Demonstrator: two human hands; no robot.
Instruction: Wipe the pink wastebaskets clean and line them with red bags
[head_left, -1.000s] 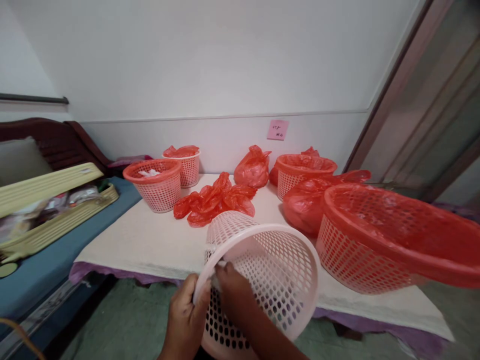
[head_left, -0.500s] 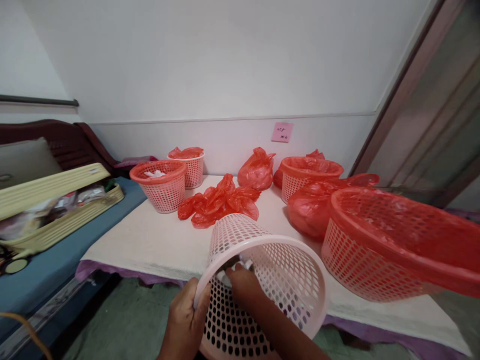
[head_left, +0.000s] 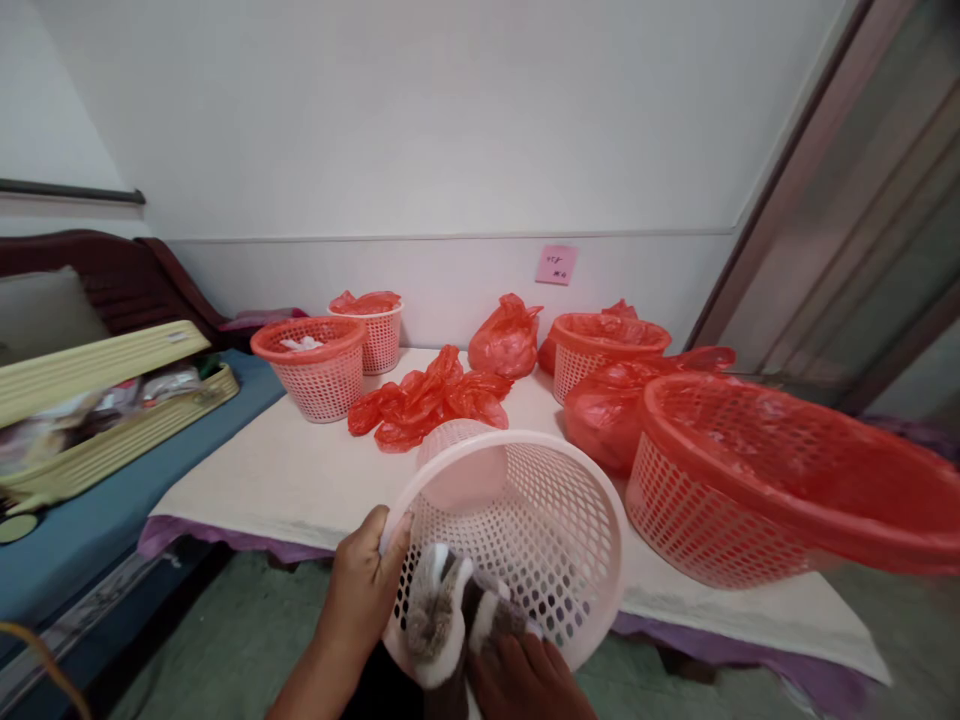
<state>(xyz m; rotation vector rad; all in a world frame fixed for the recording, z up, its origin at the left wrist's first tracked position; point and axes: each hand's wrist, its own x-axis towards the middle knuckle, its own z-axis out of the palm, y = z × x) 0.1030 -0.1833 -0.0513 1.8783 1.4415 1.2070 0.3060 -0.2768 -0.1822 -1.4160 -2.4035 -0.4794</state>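
Observation:
My left hand (head_left: 367, 575) grips the rim of a pale pink perforated plastic basket (head_left: 577, 450), tipped with its mouth toward me. At the lower part of its mouth, my right hand (head_left: 525, 675) is closed on grey-and-white furry cloth items (head_left: 439, 610), which look soft and have white edges. Their exact kind is hard to make out, and their lower ends run out of view. Behind the basket lies a crumpled red plastic bag (head_left: 435, 400) on the white-covered surface (head_left: 285, 485).
A large red-lined basket (head_left: 720, 510) stands close on the right, with a filled red bag (head_left: 607, 410) beside it. Other lined baskets (head_left: 319, 375) stand at the back left. A yellow open case (head_left: 112, 440) rests on the blue bed. A pink note (head_left: 556, 265) is on the wall.
My right hand has come from deep inside the basket toward its mouth, bringing the furry cloth items out with it. The basket has turned, so more of its inside shows.

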